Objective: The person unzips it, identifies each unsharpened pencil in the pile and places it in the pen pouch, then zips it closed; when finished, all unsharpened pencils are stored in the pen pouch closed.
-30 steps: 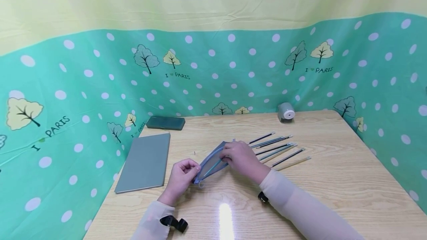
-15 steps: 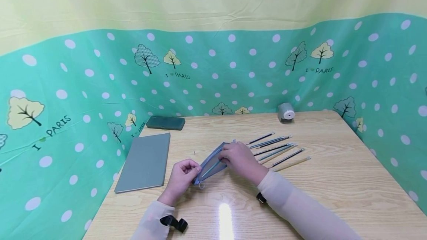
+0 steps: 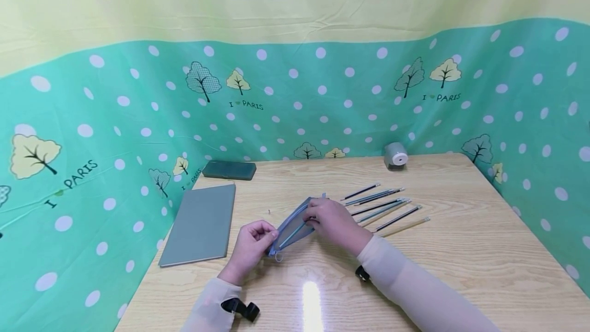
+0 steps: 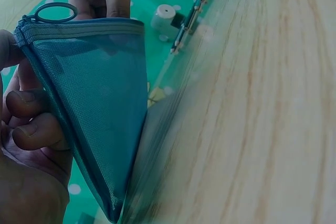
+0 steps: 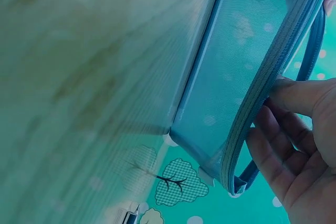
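Note:
A blue mesh zipper pouch [image 3: 290, 232] is held over the table with its zipped mouth spread apart. My left hand [image 3: 251, 245] pinches its left end, beside the zipper's ring pull [image 4: 55, 11]. At the mouth, my right hand [image 3: 334, 219] holds the near zipper edge, its fingers reaching in behind the zipper band [image 5: 262, 87] in the right wrist view. Through the see-through mesh, dark finger shapes show faintly in the left wrist view. Just right of that hand lie several pencils [image 3: 400, 217], some partly covered by it.
A grey notebook [image 3: 198, 227] lies to the left, with a dark green case [image 3: 229, 170] behind it. A grey pencil sharpener [image 3: 395, 156] stands at the back right. A tiny scrap [image 3: 269, 211] lies behind the left hand. A polka-dot curtain [image 3: 295, 101] surrounds the wooden table [image 3: 461, 250].
Very little: my right hand has shifted slightly left along the pouch and then stayed there. The left hand has kept its grip on the same end.

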Tool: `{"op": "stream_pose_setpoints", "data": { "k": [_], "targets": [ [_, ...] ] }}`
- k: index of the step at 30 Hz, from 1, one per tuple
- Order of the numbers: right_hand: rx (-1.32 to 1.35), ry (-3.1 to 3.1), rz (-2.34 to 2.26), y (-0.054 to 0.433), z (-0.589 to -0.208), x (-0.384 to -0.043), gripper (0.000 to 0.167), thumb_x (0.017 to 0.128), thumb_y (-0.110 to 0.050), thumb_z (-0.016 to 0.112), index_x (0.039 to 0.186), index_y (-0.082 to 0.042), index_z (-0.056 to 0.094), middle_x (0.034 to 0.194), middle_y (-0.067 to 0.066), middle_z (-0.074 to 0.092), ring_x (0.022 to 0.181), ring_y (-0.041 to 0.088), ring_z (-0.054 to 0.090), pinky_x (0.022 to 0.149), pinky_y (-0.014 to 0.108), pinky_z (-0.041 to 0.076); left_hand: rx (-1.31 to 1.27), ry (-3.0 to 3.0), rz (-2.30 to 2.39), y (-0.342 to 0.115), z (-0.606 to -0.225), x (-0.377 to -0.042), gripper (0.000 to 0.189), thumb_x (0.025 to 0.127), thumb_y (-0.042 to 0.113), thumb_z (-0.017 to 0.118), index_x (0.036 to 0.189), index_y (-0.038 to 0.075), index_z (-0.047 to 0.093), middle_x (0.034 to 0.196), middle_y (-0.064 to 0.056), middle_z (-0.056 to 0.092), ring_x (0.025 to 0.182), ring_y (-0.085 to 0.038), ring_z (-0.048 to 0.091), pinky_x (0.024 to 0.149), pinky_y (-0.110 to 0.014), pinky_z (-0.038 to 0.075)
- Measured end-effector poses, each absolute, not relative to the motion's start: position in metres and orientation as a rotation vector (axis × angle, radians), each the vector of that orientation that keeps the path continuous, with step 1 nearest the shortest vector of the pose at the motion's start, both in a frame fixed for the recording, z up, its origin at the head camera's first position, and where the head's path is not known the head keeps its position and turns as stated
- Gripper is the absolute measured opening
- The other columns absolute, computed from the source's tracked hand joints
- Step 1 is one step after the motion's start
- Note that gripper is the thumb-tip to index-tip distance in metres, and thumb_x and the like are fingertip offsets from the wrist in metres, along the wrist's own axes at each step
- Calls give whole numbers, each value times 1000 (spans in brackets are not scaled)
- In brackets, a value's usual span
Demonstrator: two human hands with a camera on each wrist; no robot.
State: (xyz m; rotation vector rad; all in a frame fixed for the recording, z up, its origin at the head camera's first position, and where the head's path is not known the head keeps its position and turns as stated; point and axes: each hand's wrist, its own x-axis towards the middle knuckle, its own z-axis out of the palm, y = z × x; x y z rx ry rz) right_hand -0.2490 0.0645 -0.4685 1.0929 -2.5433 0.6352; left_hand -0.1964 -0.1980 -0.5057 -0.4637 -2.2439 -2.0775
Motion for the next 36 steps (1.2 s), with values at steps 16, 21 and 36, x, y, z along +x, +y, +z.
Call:
{"op": "stream_pose_setpoints", "data": {
  "k": [16,21,36],
  "targets": [
    [1088,-2555,652,65,-468,-248,11,87,-15,87,95,-18,81,90,-10,61,80,5,61,71,22,54,-466,-2225,-2063,-197,-505,-197,10,97,1,72,92,-7,69,73,1,66,59,-4,55,54,-17,46],
    [1077,-2552,658,65,-467,-248,11,87,-14,87,95,-18,81,89,-10,62,80,5,60,71,23,53,-467,-2216,-2074,-197,-505,-197,10,97,1,72,92,-7,69,75,0,67,60,-5,57,56,-18,47],
    [1052,-2552,694,71,-467,-254,11,86,-14,88,95,-16,81,90,-7,67,79,8,62,71,26,55,-457,-2215,-2074,-197,-505,-197,10,97,0,71,93,-9,68,74,1,66,59,-5,55,55,-18,46]
  ]
}}
